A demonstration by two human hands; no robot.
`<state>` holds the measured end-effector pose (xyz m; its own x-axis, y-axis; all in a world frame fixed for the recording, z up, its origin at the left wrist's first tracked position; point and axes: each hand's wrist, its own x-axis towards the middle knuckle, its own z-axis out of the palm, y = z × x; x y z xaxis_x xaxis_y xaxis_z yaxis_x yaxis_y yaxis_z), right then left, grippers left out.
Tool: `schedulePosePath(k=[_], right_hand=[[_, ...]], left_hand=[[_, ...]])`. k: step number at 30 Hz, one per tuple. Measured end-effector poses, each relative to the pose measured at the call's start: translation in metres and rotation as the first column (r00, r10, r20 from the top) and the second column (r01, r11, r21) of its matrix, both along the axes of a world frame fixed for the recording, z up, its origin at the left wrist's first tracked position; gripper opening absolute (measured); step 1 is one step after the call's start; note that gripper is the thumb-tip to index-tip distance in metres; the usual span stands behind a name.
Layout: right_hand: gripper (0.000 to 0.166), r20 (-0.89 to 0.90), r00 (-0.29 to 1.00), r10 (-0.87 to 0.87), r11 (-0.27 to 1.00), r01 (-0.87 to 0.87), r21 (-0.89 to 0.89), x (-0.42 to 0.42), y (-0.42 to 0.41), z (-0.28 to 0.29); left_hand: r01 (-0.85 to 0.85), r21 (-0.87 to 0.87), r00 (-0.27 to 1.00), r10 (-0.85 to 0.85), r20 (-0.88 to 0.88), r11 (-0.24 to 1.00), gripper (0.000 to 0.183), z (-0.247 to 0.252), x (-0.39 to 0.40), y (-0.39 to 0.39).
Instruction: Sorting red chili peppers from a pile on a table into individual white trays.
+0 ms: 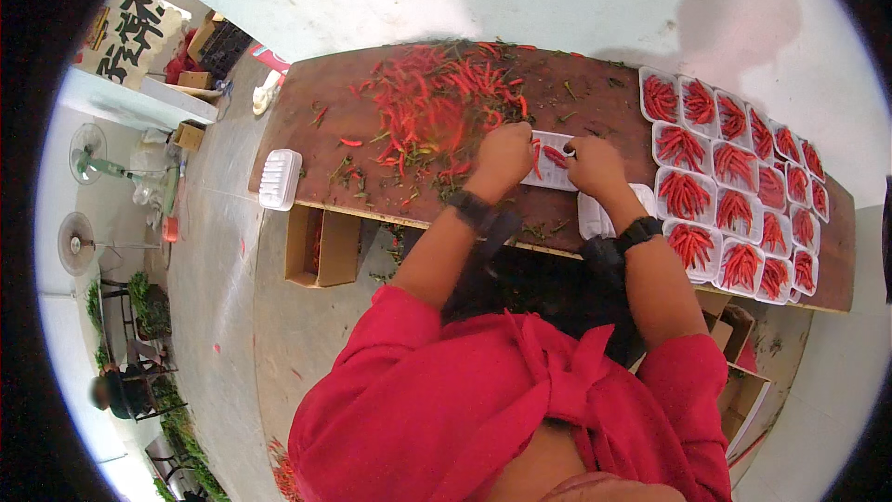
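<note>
A white plastic tray [550, 179] lies on the brown table between my two hands, with a few red chilli peppers [555, 157] in or just above it. My left hand [503, 157] is curled at the tray's left edge, beside one chilli; its fingertips are hidden. Over the tray's right side, my right hand [598, 164] has bent fingers that meet the ends of chillies. Whether either hand grips a chilli is unclear. Left of my left hand spreads a loose heap of red chillies [425, 97]. Below my right hand are more white trays [594, 216], partly covered by my forearm.
Trays filled with red chillies [686, 195] cover the table's right end. A stack of white trays [280, 180] stands at its left corner. Cardboard boxes [336, 251] sit below. Fans [87, 153] and a seated person [125, 390] are at far left. A wall [557, 0] backs the table.
</note>
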<state>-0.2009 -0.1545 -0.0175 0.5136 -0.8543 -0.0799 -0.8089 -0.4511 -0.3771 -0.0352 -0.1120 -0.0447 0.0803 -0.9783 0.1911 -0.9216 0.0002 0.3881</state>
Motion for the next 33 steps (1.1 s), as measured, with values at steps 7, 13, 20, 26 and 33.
schedulePosePath(k=[7,13,20,26,33], right_hand=[[0.025,-0.051,0.999,0.007,0.999,-0.005,0.054,0.008,0.001,0.006],[0.026,-0.082,0.996,0.043,0.993,-0.034,0.109,0.011,-0.002,-0.001],[0.026,-0.052,0.997,0.06,0.988,-0.052,0.144,0.012,-0.001,0.001],[0.026,-0.059,0.996,0.07,0.992,-0.063,0.112,0.011,0.0,-0.001],[0.025,-0.022,0.998,0.06,0.991,-0.057,0.117,0.01,-0.002,-0.003]], left_hand=[[0.032,0.069,0.998,-0.036,0.059,0.997,0.007,-0.004,0.0,-0.007],[0.046,0.074,0.995,-0.052,0.088,0.996,0.007,-0.006,-0.002,-0.008],[0.063,0.081,0.996,-0.068,0.052,0.995,0.007,-0.003,0.0,-0.003],[0.026,0.098,0.995,-0.035,0.092,0.995,0.008,-0.005,-0.001,-0.004],[0.061,0.045,0.996,-0.064,0.069,0.997,0.007,-0.016,0.003,-0.006]])
